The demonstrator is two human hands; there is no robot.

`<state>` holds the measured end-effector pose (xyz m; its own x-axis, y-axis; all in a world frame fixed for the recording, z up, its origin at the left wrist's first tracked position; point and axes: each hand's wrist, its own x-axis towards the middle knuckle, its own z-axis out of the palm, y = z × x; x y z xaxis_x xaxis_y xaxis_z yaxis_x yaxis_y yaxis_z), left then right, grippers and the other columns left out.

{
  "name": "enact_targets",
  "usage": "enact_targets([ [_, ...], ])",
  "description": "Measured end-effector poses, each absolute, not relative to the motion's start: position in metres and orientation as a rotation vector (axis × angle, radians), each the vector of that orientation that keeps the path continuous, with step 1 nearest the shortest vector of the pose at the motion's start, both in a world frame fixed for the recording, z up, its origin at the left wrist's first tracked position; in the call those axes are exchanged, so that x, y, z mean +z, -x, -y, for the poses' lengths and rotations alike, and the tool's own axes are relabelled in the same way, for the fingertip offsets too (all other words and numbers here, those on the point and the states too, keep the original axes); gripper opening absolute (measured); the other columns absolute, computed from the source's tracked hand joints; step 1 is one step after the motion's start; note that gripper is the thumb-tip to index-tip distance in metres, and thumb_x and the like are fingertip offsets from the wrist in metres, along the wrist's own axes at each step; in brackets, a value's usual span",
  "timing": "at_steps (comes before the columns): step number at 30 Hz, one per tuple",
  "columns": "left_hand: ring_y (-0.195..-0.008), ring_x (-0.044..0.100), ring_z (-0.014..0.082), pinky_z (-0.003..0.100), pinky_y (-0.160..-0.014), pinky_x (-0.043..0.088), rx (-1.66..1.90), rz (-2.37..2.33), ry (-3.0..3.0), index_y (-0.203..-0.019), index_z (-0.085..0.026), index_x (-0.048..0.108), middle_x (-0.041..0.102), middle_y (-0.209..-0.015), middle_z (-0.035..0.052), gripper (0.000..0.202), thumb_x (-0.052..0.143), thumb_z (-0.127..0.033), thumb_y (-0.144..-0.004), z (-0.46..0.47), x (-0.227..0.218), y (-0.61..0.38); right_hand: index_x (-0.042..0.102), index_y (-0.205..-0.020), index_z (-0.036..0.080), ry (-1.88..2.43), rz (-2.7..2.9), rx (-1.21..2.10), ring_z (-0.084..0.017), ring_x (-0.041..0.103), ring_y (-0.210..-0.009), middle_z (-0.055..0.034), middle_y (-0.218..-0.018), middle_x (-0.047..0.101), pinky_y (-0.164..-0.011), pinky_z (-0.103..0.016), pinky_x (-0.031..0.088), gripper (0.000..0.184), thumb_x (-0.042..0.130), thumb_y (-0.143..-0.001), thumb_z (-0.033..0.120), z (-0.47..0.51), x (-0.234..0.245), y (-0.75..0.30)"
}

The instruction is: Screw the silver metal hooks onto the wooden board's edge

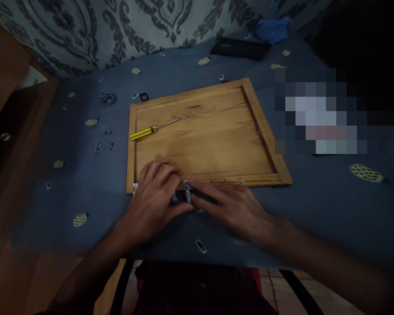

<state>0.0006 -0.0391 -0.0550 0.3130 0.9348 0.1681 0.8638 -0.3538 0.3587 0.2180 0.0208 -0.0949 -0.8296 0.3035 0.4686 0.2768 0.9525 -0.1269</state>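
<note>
A wooden panel with a raised frame (203,131) lies flat on the blue-covered table. At the middle of its near edge sits a small metal hinge fitting (185,192). My left hand (154,192) is curled over the panel's near edge with its fingertips pinched on the fitting. From the right, my right hand (233,208) presses its closed fingers against the same fitting. A yellow-handled screwdriver (153,129) rests on the panel's far left part, untouched.
Loose screws and small metal parts (103,148) lie scattered left of the panel, with a metal piece (108,98) further back. A dark flat case (239,47) and blue cloth (273,28) sit at the far edge. A small clip (201,246) lies near me.
</note>
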Motion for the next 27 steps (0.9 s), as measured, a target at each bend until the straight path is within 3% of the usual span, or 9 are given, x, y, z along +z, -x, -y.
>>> enact_targets([
  [14, -0.131, 0.051, 0.0354, 0.057, -0.111, 0.045, 0.529, -1.664, -2.437, -0.109, -0.017, 0.063, 0.065, -0.123, 0.0120, 0.042, 0.084, -0.043, -0.083, 0.038, -0.054, 0.000, 0.072, -0.106, 0.021, 0.436, 2.668, 0.026, -0.018, 0.075, -0.081, -0.0060, -0.121, 0.077, -0.063, -0.030, 0.056, 0.018, 0.057, -0.100, 0.014, -0.020, -0.095, -0.218],
  [19, -0.133, 0.052, 0.0333, 0.053, -0.110, 0.047, 0.666, -1.653, -2.389, -0.116, -0.022, 0.064, 0.064, -0.128, 0.0106, 0.046, 0.080, -0.052, -0.085, 0.037, -0.043, 0.012, 0.075, -0.106, 0.022, 0.445, 2.665, -0.003, -0.018, 0.075, -0.077, -0.0070, -0.123, 0.077, -0.058, -0.029, 0.052, 0.021, 0.057, -0.099, 0.013, -0.019, -0.094, -0.217],
  [23, -0.122, 0.062, 0.0261, 0.043, -0.105, 0.050, 0.853, -1.730, -2.298, -0.111, -0.024, 0.069, 0.069, -0.120, 0.0063, 0.028, 0.068, -0.048, -0.096, 0.034, -0.026, 0.040, 0.076, -0.110, 0.023, 0.439, 2.678, -0.012, -0.017, 0.075, -0.079, -0.0066, -0.125, 0.077, -0.062, -0.028, 0.054, 0.026, 0.060, -0.095, 0.009, -0.021, -0.097, -0.217],
  [27, -0.108, 0.066, 0.0249, 0.041, -0.098, 0.051, 0.904, -1.923, -2.227, -0.102, -0.024, 0.073, 0.074, -0.108, 0.0040, 0.019, 0.065, -0.040, -0.094, 0.026, -0.020, 0.077, 0.077, -0.109, 0.024, 0.440, 2.650, -0.030, -0.018, 0.077, -0.080, -0.0068, -0.125, 0.077, -0.064, -0.029, 0.056, 0.028, 0.061, -0.093, 0.008, -0.022, -0.102, -0.217],
])
